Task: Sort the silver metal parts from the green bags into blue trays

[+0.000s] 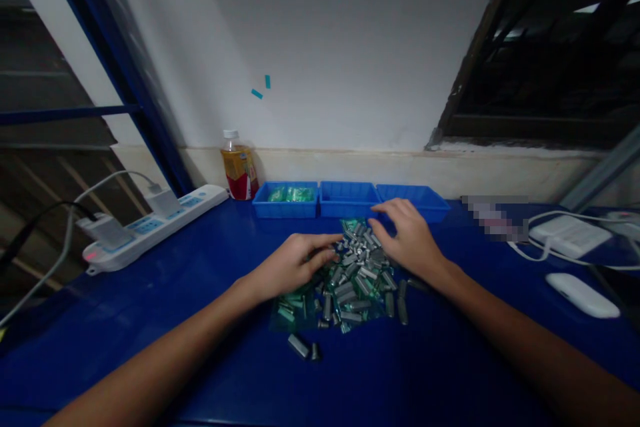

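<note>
A loose pile of small silvery metal pieces (360, 263), some long and flat-sided, some short, is heaped on the blue table over green-tinted plastic bags (293, 307). At the pile's left edge is my left hand (297, 261), index finger and thumb stretched out and apart, fingertips at the metal pieces. My right hand (407, 237) hovers at the upper right of the pile, thumb and fingers spread, with nothing visible in it. Nearer to me, apart from the heap, lie one longer metal piece (299, 346) and a small screw-like piece (315, 351).
Three blue trays line the wall: the left tray (285, 210) holds green packets (291, 195), beside the middle tray (349, 210) and right tray (430, 213). A drink bottle (239, 170) and power strip (155, 227) stand left. A white case (583, 295) and cabled adapter (570, 235) lie right.
</note>
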{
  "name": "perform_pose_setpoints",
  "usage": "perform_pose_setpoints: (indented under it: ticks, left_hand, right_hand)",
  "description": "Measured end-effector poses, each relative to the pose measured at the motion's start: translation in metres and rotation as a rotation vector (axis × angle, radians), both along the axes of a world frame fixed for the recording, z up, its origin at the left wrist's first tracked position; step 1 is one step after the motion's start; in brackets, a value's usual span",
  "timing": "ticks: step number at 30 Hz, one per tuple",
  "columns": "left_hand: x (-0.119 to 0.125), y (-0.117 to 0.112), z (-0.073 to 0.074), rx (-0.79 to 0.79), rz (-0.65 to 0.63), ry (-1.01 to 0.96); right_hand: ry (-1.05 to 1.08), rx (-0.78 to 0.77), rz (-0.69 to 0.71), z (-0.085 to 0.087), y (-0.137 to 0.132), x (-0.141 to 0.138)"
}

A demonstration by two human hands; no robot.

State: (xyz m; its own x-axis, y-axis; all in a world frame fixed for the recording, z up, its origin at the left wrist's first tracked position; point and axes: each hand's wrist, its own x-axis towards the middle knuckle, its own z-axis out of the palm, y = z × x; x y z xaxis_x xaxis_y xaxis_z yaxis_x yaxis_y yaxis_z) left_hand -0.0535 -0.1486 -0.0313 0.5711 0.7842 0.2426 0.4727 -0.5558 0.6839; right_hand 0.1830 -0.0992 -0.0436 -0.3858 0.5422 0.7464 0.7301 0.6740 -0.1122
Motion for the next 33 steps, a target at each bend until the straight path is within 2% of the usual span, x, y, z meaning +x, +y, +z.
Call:
perform_pose_setpoints:
  ticks: [2,4,7,11,14,20,28,30,33]
  left_hand:
    - [0.002,-0.001,-0.005,-0.102,0.014,-0.148]
    - [0.005,-0.002,-0.009,-0.154,0.009,-0.253]
    - [0.007,-0.003,-0.01,-0.174,0.014,-0.29]
    - [0.009,-0.006,-0.007,-0.163,0.029,-0.279]
    - [0.008,-0.008,-0.003,-0.061,0.063,-0.159]
    - [0.004,-0.011,0.001,0.283,0.047,0.031]
    - [0.002,-0.009,-0.001,0.506,0.056,0.213]
    - [0.001,-0.009,0.001,0.474,0.075,0.184]
    - [0.002,-0.008,0.004,0.272,0.145,0.063]
  right_hand:
    - [-0.063,-0.003,0.176,0.004,-0.025,-0.02]
    - [-0.113,-0.005,0.244,0.004,-0.042,-0.035]
    - [-0.119,-0.026,0.266,0.001,-0.053,-0.045]
    - [-0.085,-0.013,0.246,-0.003,-0.05,-0.044]
    - [-0.017,-0.013,0.222,-0.005,-0.047,-0.043]
    - [0.078,-0.11,0.205,-0.009,-0.046,-0.044]
    - [0.086,-0.209,0.207,-0.008,-0.049,-0.048]
    - [0.081,-0.212,0.216,-0.008,-0.048,-0.047]
    - [0.068,-0.163,0.207,-0.006,-0.047,-0.043]
